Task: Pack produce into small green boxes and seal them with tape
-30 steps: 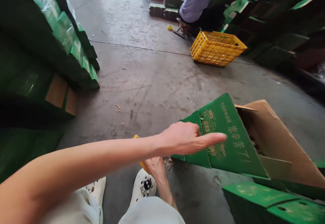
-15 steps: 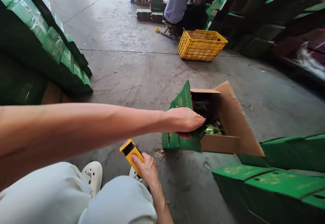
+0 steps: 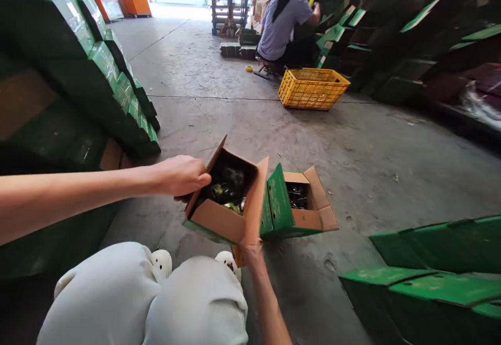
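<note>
My left hand [image 3: 186, 177] is closed on the left edge of an open cardboard box [image 3: 219, 221], tilted in front of my knees. Inside are dark and light-green items [image 3: 221, 191] that look wrapped in clear film; their kind is unclear. At the box's lower right corner is my right hand [image 3: 252, 253], its fingers mostly hidden behind the raised flap. A small orange-brown piece [image 3: 238, 256] shows beside that hand; whether it is a tool or a flap I cannot tell. Just right stands a second open green box [image 3: 279, 201] on the floor, with dark, shiny contents.
Stacked green boxes [image 3: 113, 63] rise on the left. More green boxes [image 3: 426, 282] stand at the lower right. Ahead are a yellow crate [image 3: 313, 89], a seated person [image 3: 279, 26], a roll of yellow tape [image 3: 249, 68] and a pallet jack [image 3: 230, 16].
My left hand has moved left with a box, and a second open box now shows beside it. My right hand has moved up to the box; the yellow tool in it is no longer plainly visible.
</note>
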Motion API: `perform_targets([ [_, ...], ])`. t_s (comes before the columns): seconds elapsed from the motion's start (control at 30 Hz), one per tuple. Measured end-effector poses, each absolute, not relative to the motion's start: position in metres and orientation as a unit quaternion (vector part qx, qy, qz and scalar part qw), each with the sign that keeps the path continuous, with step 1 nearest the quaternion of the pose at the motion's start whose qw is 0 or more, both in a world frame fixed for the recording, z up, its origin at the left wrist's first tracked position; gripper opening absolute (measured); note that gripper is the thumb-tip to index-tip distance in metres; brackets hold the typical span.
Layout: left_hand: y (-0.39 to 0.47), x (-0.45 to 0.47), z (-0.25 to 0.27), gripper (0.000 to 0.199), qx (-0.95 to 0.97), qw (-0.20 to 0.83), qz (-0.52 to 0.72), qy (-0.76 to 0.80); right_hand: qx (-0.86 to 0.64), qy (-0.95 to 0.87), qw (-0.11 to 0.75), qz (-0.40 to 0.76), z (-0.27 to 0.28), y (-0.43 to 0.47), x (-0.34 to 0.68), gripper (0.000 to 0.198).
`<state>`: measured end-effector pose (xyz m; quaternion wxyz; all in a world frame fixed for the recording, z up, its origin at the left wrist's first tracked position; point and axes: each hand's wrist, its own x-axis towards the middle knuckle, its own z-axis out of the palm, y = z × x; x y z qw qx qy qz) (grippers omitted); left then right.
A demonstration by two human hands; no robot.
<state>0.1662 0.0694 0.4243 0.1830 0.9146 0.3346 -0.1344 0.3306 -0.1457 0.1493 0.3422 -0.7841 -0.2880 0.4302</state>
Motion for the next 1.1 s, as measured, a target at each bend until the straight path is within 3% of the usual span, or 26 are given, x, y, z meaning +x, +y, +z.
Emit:
perform_targets([
  [0.1, 0.083, 0.142, 0.381, 0.042, 0.92, 0.08, -0.156, 0.35, -0.817, -0.265, 0.317, 0.403, 0.147, -0.136, 0.341, 0.072],
  [0.27, 0.12, 0.118, 0.316, 0.039, 0.945, 0.037, -0.205, 0.251, -0.839, -0.259, 0.349, 0.327, 0.16, -0.118, 0.351, 0.075],
  [0.5, 0.166, 0.103, 0.191, 0.026, 0.966, 0.09, -0.185, 0.154, -0.892, -0.221, 0.32, 0.229, 0.164, -0.086, 0.357, 0.075],
  [0.63, 0.2, 0.102, 0.149, 0.015, 0.956, 0.139, -0.165, 0.2, -0.898, -0.277, 0.276, 0.203, 0.158, -0.054, 0.364, 0.076],
  [0.8, 0.235, 0.061, 0.14, 0.052, 0.86, 0.287, -0.045, 0.419, -0.885, -0.336, 0.212, 0.241, 0.136, 0.023, 0.374, 0.062],
  [0.9, 0.21, 0.028, 0.127, 0.079, 0.698, 0.45, 0.0, 0.557, -0.871, -0.349, 0.184, 0.293, 0.119, 0.058, 0.366, 0.062],
  [1.0, 0.167, 0.015, 0.105, 0.098, 0.55, 0.614, 0.023, 0.565, -0.852, -0.359, 0.174, 0.338, 0.106, 0.064, 0.346, 0.07],
  [1.1, 0.136, 0.02, 0.085, 0.102, 0.505, 0.656, 0.068, 0.556, -0.858, -0.347, 0.156, 0.346, 0.1, 0.047, 0.328, 0.074],
])
